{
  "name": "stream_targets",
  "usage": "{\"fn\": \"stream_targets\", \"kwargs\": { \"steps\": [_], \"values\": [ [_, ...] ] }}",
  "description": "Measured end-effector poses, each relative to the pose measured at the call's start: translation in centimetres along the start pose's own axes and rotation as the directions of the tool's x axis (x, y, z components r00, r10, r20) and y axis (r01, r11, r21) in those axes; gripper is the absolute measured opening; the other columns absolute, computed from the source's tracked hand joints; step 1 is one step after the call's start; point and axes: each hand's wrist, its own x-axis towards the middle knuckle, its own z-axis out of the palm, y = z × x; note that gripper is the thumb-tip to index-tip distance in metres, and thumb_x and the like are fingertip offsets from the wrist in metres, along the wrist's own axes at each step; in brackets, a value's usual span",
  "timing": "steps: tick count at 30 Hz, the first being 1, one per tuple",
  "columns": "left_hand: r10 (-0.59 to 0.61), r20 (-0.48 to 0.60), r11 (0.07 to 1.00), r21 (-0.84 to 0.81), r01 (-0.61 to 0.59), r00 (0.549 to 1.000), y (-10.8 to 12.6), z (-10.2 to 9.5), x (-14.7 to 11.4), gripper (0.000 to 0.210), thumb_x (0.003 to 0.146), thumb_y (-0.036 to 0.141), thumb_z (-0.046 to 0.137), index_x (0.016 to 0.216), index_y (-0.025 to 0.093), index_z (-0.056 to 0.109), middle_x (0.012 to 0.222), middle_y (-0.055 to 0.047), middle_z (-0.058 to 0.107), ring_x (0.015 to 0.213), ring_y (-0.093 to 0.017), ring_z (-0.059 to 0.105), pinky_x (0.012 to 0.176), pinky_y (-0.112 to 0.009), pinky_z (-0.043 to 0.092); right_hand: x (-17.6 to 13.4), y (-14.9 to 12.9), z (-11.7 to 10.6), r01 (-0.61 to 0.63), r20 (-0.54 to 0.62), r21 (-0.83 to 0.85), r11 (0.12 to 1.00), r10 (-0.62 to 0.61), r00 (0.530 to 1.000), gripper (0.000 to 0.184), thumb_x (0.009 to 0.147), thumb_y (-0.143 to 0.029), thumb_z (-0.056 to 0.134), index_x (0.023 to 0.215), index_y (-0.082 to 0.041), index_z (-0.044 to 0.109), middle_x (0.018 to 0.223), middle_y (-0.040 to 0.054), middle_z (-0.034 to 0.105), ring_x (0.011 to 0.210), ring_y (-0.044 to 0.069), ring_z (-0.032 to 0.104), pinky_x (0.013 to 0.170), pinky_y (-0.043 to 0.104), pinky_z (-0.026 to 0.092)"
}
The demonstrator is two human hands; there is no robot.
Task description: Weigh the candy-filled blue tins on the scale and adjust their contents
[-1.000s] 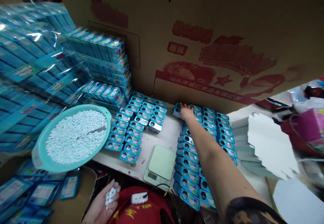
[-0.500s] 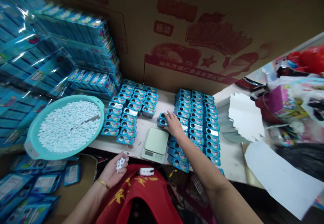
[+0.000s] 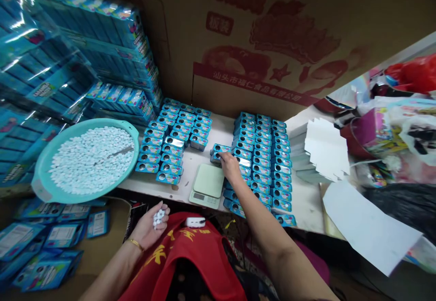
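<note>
My left hand point(image 3: 152, 224), palm up and cupped, holds a small heap of white candies point(image 3: 158, 218) above my lap. My right hand point(image 3: 230, 166) reaches over the table, its fingertips pressed together at the round dark hole of a small blue box point(image 3: 214, 159). Whether something small is pinched there is hidden. Right behind that box stands another blue box point(image 3: 221, 148). A kitchen scale point(image 3: 208, 180) lies just in front of my right hand. At left, a turquoise basin point(image 3: 136, 144) is full of white candies, with a thin grey strip lying on them.
Rows of blue boxes point(image 3: 262, 153) stand to the right, partly under my forearm, and more blue boxes point(image 3: 172, 149) stand left. Stacked wrapped packs point(image 3: 112, 42) rise behind the basin. A large carton point(image 3: 255, 78) walls the back. White card sheets point(image 3: 327, 151) are at right.
My right hand's fingers have drawn together from a spread pose and moved slightly nearer onto the front box. My left hand still holds the candies. The view has shifted a little.
</note>
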Motion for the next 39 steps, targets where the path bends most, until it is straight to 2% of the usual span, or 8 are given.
{"fn": "stream_targets", "kwargs": {
  "steps": [5, 13, 19, 24, 27, 30, 34, 39],
  "values": [
    [-0.008, -0.004, 1.0, 0.002, 0.008, 1.0, -0.3, 0.3, -0.2, 0.01, 0.081, 0.018, 0.049, 0.073, 0.012, 0.05, 0.064, 0.0, 0.048, 0.043, -0.003, 0.039, 0.031, -0.012, 0.024, 0.1, -0.5, -0.4, 0.066, 0.051, -0.162, 0.985, -0.058, 0.997, 0.025, 0.081, -0.03, 0.05, 0.104, -0.023, 0.058, 0.101, 0.0081, 0.052, 0.091, 0.022, 0.044, 0.074, 0.033, 0.033],
    [0.006, 0.023, 1.0, -0.012, -0.006, 1.0, 0.0, 0.4, -0.1, 0.011, 0.081, 0.018, 0.049, 0.072, 0.011, 0.051, 0.064, -0.001, 0.049, 0.043, -0.004, 0.041, 0.03, -0.012, 0.025, -0.6, -1.6, -3.0, 0.186, 0.064, -0.285, 0.94, -0.175, 0.983, 0.026, 0.083, -0.014, 0.037, 0.083, -0.019, 0.062, 0.092, 0.0105, 0.05, 0.086, 0.024, 0.038, 0.072, 0.037, 0.028],
    [0.001, 0.007, 1.0, -0.001, -0.001, 1.0, -0.2, 1.1, -0.3, 0.012, 0.081, 0.017, 0.048, 0.072, 0.01, 0.052, 0.064, -0.004, 0.054, 0.044, -0.005, 0.045, 0.033, -0.013, 0.031, -4.7, -4.5, -5.0, 0.422, 0.119, -0.284, 0.861, -0.405, 0.907, 0.021, 0.08, -0.01, 0.039, 0.08, -0.018, 0.058, 0.084, 0.0081, 0.049, 0.08, 0.022, 0.038, 0.072, 0.036, 0.028],
    [-0.054, -0.031, 0.999, -0.003, 0.054, 0.998, -0.8, 2.5, -0.5, 0.01, 0.081, 0.014, 0.047, 0.078, 0.008, 0.055, 0.075, -0.011, 0.063, 0.06, -0.012, 0.06, 0.05, -0.02, 0.049, -7.1, -6.2, -3.7, 0.452, 0.21, -0.245, 0.858, -0.408, 0.889, 0.019, 0.079, -0.009, 0.041, 0.078, -0.017, 0.058, 0.084, 0.0085, 0.051, 0.078, 0.022, 0.04, 0.071, 0.036, 0.03],
    [-0.08, 0.037, 0.997, -0.016, 0.081, 0.996, -1.3, 3.2, -0.5, 0.014, 0.083, 0.015, 0.045, 0.085, 0.007, 0.056, 0.084, -0.014, 0.065, 0.077, -0.018, 0.063, 0.065, -0.027, 0.052, -8.9, -8.1, -3.4, 0.442, 0.183, -0.159, 0.883, -0.414, 0.892, 0.022, 0.085, -0.016, 0.037, 0.092, -0.017, 0.058, 0.091, 0.0099, 0.053, 0.081, 0.022, 0.042, 0.07, 0.036, 0.032],
    [-0.106, 0.121, 0.993, -0.034, 0.11, 0.987, -1.8, 3.3, -0.4, 0.016, 0.084, 0.018, 0.043, 0.084, 0.008, 0.056, 0.078, -0.01, 0.064, 0.073, -0.017, 0.063, 0.067, -0.03, 0.052, -10.9, -11.3, -3.1, 0.54, 0.189, 0.046, 0.841, -0.538, 0.822, 0.026, 0.088, -0.027, 0.037, 0.107, -0.017, 0.052, 0.099, 0.0103, 0.052, 0.085, 0.021, 0.043, 0.071, 0.034, 0.035],
    [-0.126, 0.103, 0.988, -0.07, 0.134, 0.987, -2.4, 2.6, -0.3, 0.019, 0.084, 0.024, 0.044, 0.078, 0.01, 0.056, 0.063, -0.003, 0.06, 0.055, -0.011, 0.059, 0.053, -0.022, 0.048, -12.3, -14.5, -2.3, 0.614, 0.24, 0.185, 0.768, -0.641, 0.729, 0.026, 0.087, -0.021, 0.039, 0.11, -0.013, 0.048, 0.096, 0.009, 0.052, 0.087, 0.02, 0.044, 0.075, 0.032, 0.038],
    [-0.142, 0.17, 0.988, -0.03, 0.149, 0.975, -2.6, 1.7, -0.8, 0.029, 0.086, 0.027, 0.04, 0.102, 0.009, 0.055, 0.085, -0.01, 0.063, 0.078, -0.017, 0.062, 0.067, -0.029, 0.049, -12.5, -14.8, -1.9, 0.696, 0.27, 0.233, 0.68, -0.732, 0.625, 0.02, 0.086, -0.016, 0.039, 0.101, -0.013, 0.051, 0.096, 0.0083, 0.052, 0.088, 0.018, 0.045, 0.077, 0.03, 0.039]
  ]
}}
